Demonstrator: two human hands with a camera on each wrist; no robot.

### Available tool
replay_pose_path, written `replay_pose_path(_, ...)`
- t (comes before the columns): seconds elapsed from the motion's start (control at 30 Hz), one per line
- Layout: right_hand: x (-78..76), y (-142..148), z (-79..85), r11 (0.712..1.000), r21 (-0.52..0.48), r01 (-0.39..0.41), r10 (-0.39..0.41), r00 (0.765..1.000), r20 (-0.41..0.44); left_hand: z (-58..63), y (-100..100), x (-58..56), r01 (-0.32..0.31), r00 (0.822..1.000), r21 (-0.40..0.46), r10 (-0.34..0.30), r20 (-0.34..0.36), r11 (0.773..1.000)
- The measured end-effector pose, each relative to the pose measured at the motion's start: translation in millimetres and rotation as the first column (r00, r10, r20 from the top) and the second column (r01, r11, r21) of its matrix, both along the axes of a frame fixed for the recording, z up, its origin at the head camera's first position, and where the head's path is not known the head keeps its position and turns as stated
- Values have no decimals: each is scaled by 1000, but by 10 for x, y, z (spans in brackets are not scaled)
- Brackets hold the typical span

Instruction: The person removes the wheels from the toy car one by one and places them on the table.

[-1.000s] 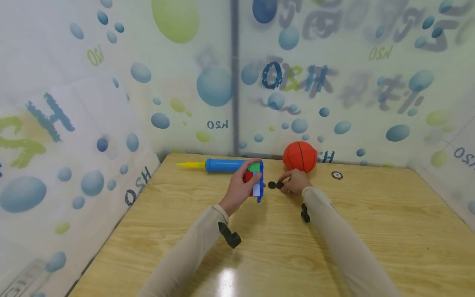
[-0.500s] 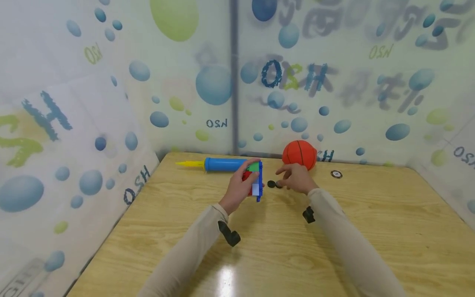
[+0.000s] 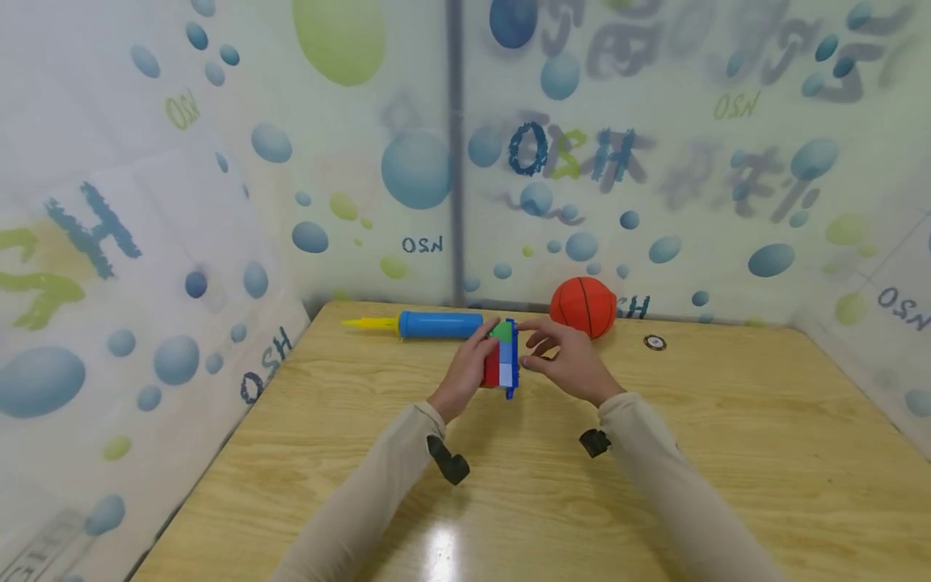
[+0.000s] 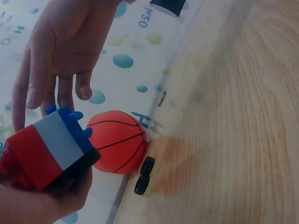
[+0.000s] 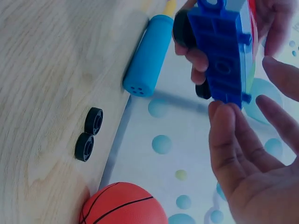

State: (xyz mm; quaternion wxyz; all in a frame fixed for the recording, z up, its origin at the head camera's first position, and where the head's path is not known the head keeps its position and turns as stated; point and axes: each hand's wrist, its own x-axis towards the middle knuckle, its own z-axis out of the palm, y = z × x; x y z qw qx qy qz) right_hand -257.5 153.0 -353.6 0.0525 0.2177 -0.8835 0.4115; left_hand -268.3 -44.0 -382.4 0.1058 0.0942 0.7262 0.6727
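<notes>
My left hand (image 3: pixel 463 373) grips a toy car (image 3: pixel 505 360) of red, white and green building blocks on a blue base. In the right wrist view, the blue underside (image 5: pixel 222 60) faces the camera with bare axle stubs on one side and black wheels (image 5: pixel 184 29) on the other. My right hand (image 3: pixel 570 360) is at the car's base with its fingers spread, fingertips right at the base's end in the right wrist view. Two loose black wheels (image 5: pixel 88 133) lie side by side on the table below the hands.
A red ball with black lines (image 3: pixel 584 307) sits at the table's back edge. Left of it lies a blue hand pump (image 3: pixel 440 325) with a yellow nozzle. A small round disc (image 3: pixel 655 343) lies farther right. A patterned wall (image 3: pixel 349 178) rises behind the wooden table (image 3: pixel 509 501).
My right hand has let go of a loose black wheel, lifted, and moved left to the car's base. The left hand keeps its hold, with the car turned slightly.
</notes>
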Motion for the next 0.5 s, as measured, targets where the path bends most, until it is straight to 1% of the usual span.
replay_pose_path(0.13,49,-52,-22,1000,-16,-23,23,1000,-14,-8,1,18,27,1000,16,-27,-5,1000)
replay_pose_path(0.27,62,-71,-36,999,-3,-35,35,999,-26,-11,1,28,50,998,16,-49,-35,999)
replay_pose_path(0.37,63,-76,-28,999,8,-51,52,998,-47,-7,2,22,55,997,23,-54,-52,998)
replay_pose_path(0.5,63,-77,-8,997,-5,-75,75,995,-64,-9,9,-5,40,996,35,-37,-83,999)
